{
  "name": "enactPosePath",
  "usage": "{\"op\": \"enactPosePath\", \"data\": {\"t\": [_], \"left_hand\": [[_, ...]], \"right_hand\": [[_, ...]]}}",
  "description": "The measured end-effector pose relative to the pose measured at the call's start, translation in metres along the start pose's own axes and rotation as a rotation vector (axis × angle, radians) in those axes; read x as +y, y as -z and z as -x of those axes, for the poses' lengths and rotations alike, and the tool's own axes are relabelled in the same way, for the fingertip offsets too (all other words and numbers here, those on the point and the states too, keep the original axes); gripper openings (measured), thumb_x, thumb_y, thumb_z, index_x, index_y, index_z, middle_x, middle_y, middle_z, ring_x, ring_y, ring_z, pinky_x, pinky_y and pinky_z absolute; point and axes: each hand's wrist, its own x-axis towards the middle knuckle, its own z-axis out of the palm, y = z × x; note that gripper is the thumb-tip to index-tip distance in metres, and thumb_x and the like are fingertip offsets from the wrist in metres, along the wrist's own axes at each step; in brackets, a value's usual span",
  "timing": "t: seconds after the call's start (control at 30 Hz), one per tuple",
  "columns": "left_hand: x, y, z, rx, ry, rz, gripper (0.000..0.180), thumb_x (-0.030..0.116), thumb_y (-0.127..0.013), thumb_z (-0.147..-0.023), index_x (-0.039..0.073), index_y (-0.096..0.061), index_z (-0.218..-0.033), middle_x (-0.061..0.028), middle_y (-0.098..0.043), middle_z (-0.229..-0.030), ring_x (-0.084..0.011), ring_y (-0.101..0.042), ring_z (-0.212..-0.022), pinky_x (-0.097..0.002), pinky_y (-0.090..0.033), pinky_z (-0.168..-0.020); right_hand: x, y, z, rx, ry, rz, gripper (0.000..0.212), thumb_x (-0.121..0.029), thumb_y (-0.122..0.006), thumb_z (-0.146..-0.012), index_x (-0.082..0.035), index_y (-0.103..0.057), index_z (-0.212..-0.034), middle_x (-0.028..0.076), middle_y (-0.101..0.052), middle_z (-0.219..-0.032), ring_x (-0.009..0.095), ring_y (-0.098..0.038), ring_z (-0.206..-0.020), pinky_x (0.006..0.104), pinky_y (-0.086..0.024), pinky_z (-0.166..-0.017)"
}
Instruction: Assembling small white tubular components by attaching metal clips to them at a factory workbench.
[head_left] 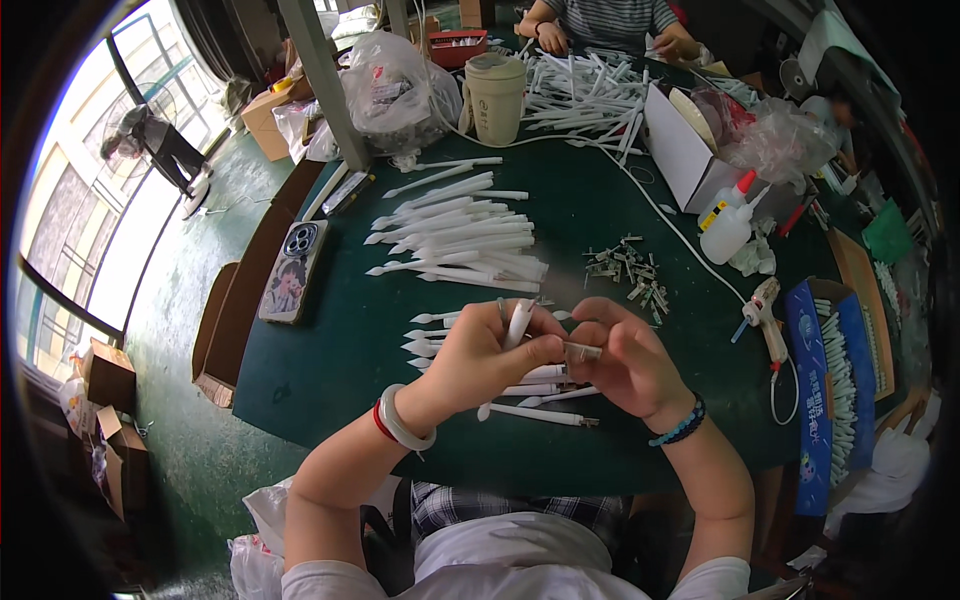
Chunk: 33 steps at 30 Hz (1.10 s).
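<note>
My left hand [495,350] is closed around a white plastic taper candle [519,324], which points up out of the fist. In my right hand [635,360], the thumb and fingers pinch a small metallic piece [582,352], close to the left thumb; its exact kind is too small to make out. Under the hands lie several more white tapers [545,412] with flame-shaped tips, some with metal ends. Farther off is a larger pile of the same tapers [465,235]. Beyond my right hand, small metal pieces [630,268] are scattered on the green table [390,400].
A phone [294,272] lies at the table's left edge. Toward the back stands a beige cup [494,98]. On the right are a glue gun [765,315] with its cable, a white squeeze bottle [730,232] and a blue box [815,400] of white sticks. A person [610,22] works opposite.
</note>
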Motion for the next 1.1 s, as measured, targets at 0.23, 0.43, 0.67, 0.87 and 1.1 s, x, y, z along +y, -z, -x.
{"op": "enactPosePath", "data": {"t": [0.23,0.43,0.67,0.87,1.1], "left_hand": [[-0.006,-0.011,0.003,0.012,0.03,0.165,0.013,0.012,-0.063,-0.082,0.0,-0.062,-0.086,0.0032,-0.052,-0.058,-0.0008,-0.041,-0.049,-0.0163,-0.029,-0.041],[-0.012,-0.007,0.003,-0.219,-0.013,0.485,0.024,0.007,-0.035,-0.092,0.003,-0.031,-0.115,-0.0106,-0.05,-0.092,-0.0054,-0.035,-0.049,-0.0183,-0.031,-0.043],[-0.018,-0.012,0.003,-0.156,0.0,0.402,0.015,0.003,-0.037,-0.092,0.001,-0.037,-0.106,-0.0084,-0.048,-0.088,-0.0065,-0.04,-0.051,-0.0183,-0.033,-0.045],[-0.017,-0.013,0.003,-0.192,0.002,0.313,0.016,0.002,-0.038,-0.092,0.001,-0.038,-0.107,-0.007,-0.05,-0.083,-0.0057,-0.042,-0.052,-0.0181,-0.033,-0.045],[-0.02,-0.014,0.004,-0.197,0.019,0.277,0.017,0.004,-0.039,-0.091,0.0,-0.038,-0.108,-0.0058,-0.053,-0.079,-0.0051,-0.043,-0.051,-0.0177,-0.034,-0.045]], "right_hand": [[0.013,-0.01,-0.002,0.073,0.562,0.721,0.025,0.003,-0.065,-0.076,-0.001,-0.054,-0.098,0.006,-0.055,-0.093,0.01,-0.056,-0.086,0.0204,-0.047,-0.075],[0.001,-0.011,0.001,0.249,0.639,0.644,0.021,-0.004,-0.06,-0.083,0.0,-0.05,-0.102,0.008,-0.061,-0.09,0.01,-0.058,-0.081,0.0224,-0.049,-0.073],[0.003,-0.011,0.003,0.182,0.507,0.536,0.018,-0.001,-0.062,-0.08,0.001,-0.055,-0.096,0.012,-0.06,-0.099,0.013,-0.058,-0.089,0.0232,-0.047,-0.078],[0.003,-0.01,0.006,0.186,0.404,0.468,0.017,-0.002,-0.063,-0.079,0.0,-0.057,-0.095,0.011,-0.063,-0.095,0.013,-0.06,-0.086,0.0218,-0.047,-0.076],[0.003,-0.008,0.004,0.2,0.385,0.455,0.017,-0.004,-0.063,-0.08,0.0,-0.057,-0.095,0.009,-0.063,-0.091,0.011,-0.059,-0.084,0.021,-0.047,-0.076]]}}
